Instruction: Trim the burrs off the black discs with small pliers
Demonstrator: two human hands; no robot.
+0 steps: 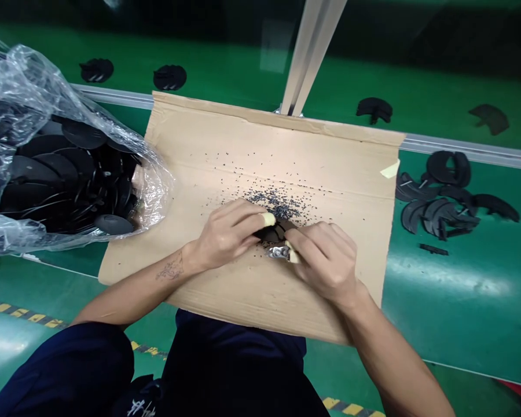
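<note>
My left hand (233,231) is closed on the left side of a black plastic part (271,233), with pale tape around one fingertip. At the part's right side is my right hand (325,258), its fingers closed around small metal nippers (278,252) whose head points left. A pale wrap also shows on a right fingertip. Both hands are over a cardboard sheet (243,295). Tiny black scraps (282,200) are scattered over the board just beyond the part. Much of the part and the nippers' handles are hidden by my fingers.
On the left, a clear plastic bag (156,185) holds many black discs (84,134). Loose black curved pieces (438,214) are piled on the green floor (460,318) to the right. A metal post (315,52) rises behind the board from a glass panel's rail (473,152).
</note>
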